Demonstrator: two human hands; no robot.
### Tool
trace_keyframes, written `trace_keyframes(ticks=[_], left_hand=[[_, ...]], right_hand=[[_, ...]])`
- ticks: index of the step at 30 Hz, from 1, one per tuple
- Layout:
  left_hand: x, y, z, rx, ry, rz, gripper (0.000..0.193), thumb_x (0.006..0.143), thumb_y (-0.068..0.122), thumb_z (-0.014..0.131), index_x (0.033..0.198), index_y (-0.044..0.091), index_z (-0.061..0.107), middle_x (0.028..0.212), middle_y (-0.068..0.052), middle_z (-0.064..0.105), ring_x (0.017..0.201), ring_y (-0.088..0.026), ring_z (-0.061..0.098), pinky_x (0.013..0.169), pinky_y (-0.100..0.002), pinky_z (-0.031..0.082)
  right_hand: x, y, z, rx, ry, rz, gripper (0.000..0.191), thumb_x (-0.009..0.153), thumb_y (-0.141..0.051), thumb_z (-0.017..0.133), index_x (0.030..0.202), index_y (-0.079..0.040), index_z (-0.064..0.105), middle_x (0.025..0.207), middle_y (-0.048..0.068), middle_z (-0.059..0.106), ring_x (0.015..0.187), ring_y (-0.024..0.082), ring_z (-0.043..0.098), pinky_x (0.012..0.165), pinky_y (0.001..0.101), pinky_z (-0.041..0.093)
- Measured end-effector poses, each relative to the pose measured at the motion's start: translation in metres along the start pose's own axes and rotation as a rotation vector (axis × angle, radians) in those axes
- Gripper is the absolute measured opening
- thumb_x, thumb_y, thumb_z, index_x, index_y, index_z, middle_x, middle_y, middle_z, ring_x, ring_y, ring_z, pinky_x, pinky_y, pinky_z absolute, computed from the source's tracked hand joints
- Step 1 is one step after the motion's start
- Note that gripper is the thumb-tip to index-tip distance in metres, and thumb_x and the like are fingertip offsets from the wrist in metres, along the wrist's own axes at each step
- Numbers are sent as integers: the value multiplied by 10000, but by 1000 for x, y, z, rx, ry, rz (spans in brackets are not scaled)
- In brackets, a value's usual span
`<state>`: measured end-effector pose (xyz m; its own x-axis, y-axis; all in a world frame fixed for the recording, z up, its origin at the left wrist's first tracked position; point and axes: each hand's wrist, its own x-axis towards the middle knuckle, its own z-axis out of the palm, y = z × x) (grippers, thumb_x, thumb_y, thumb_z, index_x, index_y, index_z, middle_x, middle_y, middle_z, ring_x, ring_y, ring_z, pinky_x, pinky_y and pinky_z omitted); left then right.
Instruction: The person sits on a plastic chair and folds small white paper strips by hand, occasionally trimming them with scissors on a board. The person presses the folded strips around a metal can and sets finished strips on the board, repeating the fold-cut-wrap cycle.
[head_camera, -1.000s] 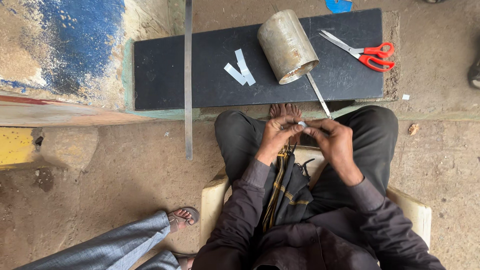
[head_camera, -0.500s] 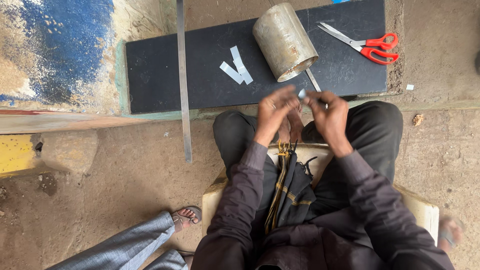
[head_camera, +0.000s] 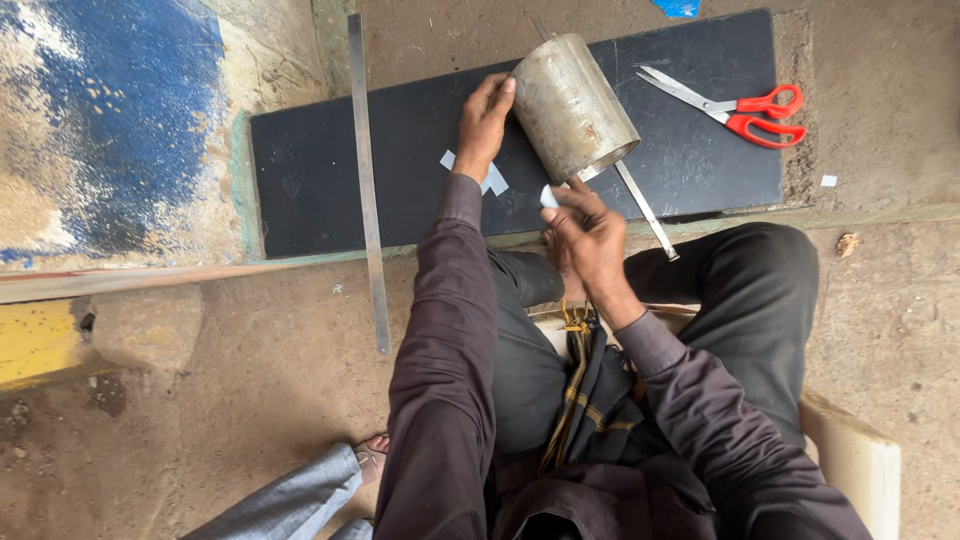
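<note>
A dull metal cylinder (head_camera: 572, 105) lies on its side on a black board (head_camera: 330, 160). My left hand (head_camera: 484, 122) rests against its far left end, fingers on the rim. My right hand (head_camera: 590, 235) is below the cylinder's open near end and pinches a small white piece (head_camera: 549, 196) between thumb and fingers. A thin metal strip (head_camera: 645, 210) runs from under the cylinder toward my knee. Small white cut pieces (head_camera: 492, 178) lie on the board beside my left wrist.
Red-handled scissors (head_camera: 735, 105) lie at the board's right end. A long steel ruler (head_camera: 366, 180) lies across the board's left part onto the dirt floor. Another person's trouser leg and sandalled foot (head_camera: 372, 452) are at the bottom left. I sit on a pale seat (head_camera: 855, 455).
Both hands were together over my lap working a small piece. My left hand has since reached forward to the cylinder, and my right hand has risen toward its open end with the white piece.
</note>
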<state>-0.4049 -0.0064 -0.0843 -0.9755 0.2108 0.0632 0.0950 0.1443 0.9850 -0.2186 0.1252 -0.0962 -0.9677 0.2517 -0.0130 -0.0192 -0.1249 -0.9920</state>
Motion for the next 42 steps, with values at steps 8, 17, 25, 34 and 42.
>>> trace_keyframes(ticks=[8,17,25,34,42], left_hand=[[-5,12,2,127,110,-2,391,1022,376,622,1209,50,732,1059,-67,792,995,-154,718,896,-344,568],[14,50,33,582,195,-77,319,897,397,707,1087,162,810,996,-102,820,947,-268,764,879,-438,514],[11,52,49,584,117,31,667,898,583,733,1423,198,586,1410,-165,600,1313,-331,608,1108,-548,504],[-64,34,19,382,-217,125,1572,462,677,926,1665,243,11,1745,-197,45,1610,-401,79,1289,-575,216],[-65,32,25,438,-172,72,1544,453,642,918,1672,263,48,1763,-189,89,1617,-394,126,1282,-565,245]], right_hand=[[-15,-28,11,17,-37,107,317,879,-118,805,1174,-17,749,797,97,788,1592,252,203,1167,473,354],[-13,-39,-3,405,76,266,337,881,-108,788,1203,-23,735,1305,-15,683,901,193,734,790,344,591],[-2,-17,-97,585,223,316,322,1019,-142,694,1298,18,682,1060,96,730,904,214,728,791,324,591],[31,-33,-106,617,187,459,387,994,-196,648,1320,11,628,1256,128,691,1063,257,742,898,358,608],[63,-56,-91,579,119,344,277,987,-196,715,1193,-11,715,1178,111,721,1005,225,712,888,352,636]])
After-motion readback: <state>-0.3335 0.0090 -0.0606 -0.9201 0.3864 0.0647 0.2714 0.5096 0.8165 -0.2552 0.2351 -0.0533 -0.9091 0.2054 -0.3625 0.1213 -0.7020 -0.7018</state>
